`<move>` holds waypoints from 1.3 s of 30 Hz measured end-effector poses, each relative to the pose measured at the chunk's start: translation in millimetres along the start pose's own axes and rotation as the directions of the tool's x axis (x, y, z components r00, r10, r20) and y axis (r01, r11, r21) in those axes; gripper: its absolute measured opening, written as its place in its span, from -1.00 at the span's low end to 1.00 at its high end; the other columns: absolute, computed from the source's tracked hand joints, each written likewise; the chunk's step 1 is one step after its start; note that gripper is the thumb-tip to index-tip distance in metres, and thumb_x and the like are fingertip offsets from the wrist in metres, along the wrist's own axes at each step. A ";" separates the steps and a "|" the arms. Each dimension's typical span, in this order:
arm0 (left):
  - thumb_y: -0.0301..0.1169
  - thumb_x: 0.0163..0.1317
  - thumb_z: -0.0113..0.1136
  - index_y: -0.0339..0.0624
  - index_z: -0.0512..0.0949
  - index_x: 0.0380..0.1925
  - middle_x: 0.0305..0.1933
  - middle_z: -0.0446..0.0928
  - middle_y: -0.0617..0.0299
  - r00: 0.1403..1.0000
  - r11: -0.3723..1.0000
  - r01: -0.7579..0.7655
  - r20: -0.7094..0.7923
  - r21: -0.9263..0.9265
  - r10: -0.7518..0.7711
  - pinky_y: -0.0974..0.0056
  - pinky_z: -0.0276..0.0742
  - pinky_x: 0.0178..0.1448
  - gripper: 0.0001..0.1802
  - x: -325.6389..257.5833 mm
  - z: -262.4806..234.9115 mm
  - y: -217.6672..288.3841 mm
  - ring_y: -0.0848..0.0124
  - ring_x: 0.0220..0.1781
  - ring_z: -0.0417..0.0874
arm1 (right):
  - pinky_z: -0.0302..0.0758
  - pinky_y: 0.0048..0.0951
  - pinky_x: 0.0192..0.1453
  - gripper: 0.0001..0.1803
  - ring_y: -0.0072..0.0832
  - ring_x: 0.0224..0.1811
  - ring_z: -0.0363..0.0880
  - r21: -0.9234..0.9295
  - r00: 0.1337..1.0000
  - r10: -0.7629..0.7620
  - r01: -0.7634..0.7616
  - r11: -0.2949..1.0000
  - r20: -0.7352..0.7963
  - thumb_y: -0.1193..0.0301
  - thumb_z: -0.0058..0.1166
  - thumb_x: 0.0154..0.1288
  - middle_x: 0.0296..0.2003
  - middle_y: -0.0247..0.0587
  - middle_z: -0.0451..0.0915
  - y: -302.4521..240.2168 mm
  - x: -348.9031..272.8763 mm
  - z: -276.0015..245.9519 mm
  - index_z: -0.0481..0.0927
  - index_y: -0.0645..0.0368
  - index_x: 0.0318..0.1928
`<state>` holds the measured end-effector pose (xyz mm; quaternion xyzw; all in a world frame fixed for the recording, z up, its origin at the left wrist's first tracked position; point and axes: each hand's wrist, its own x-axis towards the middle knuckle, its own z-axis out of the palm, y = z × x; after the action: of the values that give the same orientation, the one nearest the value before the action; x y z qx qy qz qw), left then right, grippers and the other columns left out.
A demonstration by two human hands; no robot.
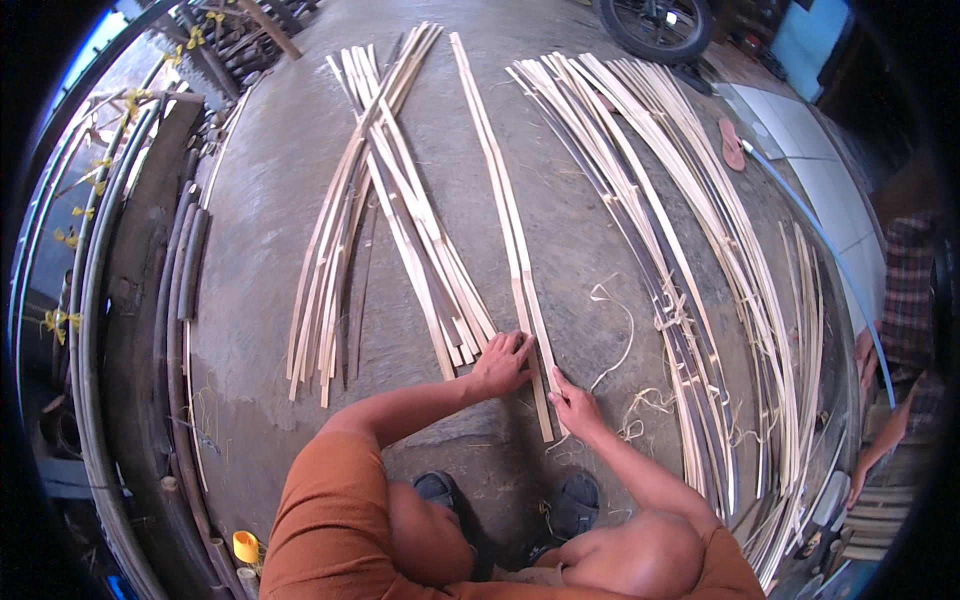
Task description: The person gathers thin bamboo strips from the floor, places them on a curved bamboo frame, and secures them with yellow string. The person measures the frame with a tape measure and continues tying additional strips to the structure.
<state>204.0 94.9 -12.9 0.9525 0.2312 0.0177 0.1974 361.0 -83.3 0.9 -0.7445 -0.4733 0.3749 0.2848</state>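
Note:
A few long, pale bamboo strips lie side by side on the concrete floor, running away from me. Their near ends come between my hands. My left hand is closed at their left edge, its fingertips on the strips. From the right, my right hand pinches the same strips a little nearer to me. Left of them, two bundles of bamboo strips cross each other in an X. To the right, tied bundles of pale and dark strips lie fanned out. A loose thin tie curls beside my right hand.
Bamboo poles line the left side, near a yellow cup. A wheel stands at the far right. A pink slipper and a blue hose lie along the right. Another person's arm shows at the right edge.

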 end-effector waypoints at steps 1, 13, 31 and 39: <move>-0.02 0.23 0.28 -0.21 0.26 0.39 0.26 0.34 -0.07 1.000 1.000 -0.009 -0.010 0.014 0.009 -0.06 0.30 0.37 -0.17 -1.1 0.9 0.5 -0.02 0.25 0.41 | 0.54 -0.05 0.05 -0.38 0.12 -0.04 0.64 0.001 1.000 0.010 -0.010 1.000 0.015 0.25 0.10 0.41 -0.09 0.21 0.66 -1.8 0.9 -1.6 0.34 -0.02 0.45; -0.09 0.34 0.20 -0.19 0.29 0.39 0.41 0.27 -0.23 0.982 0.982 0.118 -0.129 -0.150 -0.138 -0.11 0.21 0.48 -0.29 -13.2 -33.7 -29.2 -0.14 0.42 0.31 | 0.56 -0.06 -0.15 -0.10 -0.02 -0.28 0.67 -0.194 0.999 0.034 -0.042 0.980 -0.042 0.27 0.32 0.21 -0.36 0.01 0.66 -4.4 2.9 21.5 0.16 0.04 0.49; -0.06 0.49 0.11 -0.34 0.49 0.12 -0.12 0.59 0.15 0.810 -0.036 0.491 0.472 -0.870 -0.348 0.22 0.69 -0.02 -0.48 -41.1 -76.0 -38.1 0.36 -0.11 0.68 | 0.60 -0.40 -0.09 -0.17 -0.50 -0.13 0.66 0.649 0.977 0.047 -0.172 0.741 0.207 0.62 0.17 0.34 -0.11 -0.11 0.68 -64.2 -28.7 45.3 0.05 0.00 0.50; -0.27 0.50 0.10 -0.19 0.49 -0.13 -0.14 0.62 0.13 0.799 -0.140 0.488 0.506 -0.861 -0.327 0.11 0.71 0.01 -0.79 -42.2 -65.5 -30.4 0.25 -0.12 0.73 | 0.56 -0.45 -0.13 -0.24 -0.54 -0.22 0.67 0.696 0.967 0.029 -0.203 0.689 0.253 0.54 0.16 0.41 -0.25 -0.19 0.69 -70.0 -50.5 40.5 0.10 0.01 0.51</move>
<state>145.0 124.9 38.2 0.4151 0.4244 0.0531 0.8030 279.4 -99.6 47.5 -0.5565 -0.2702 0.6275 0.4728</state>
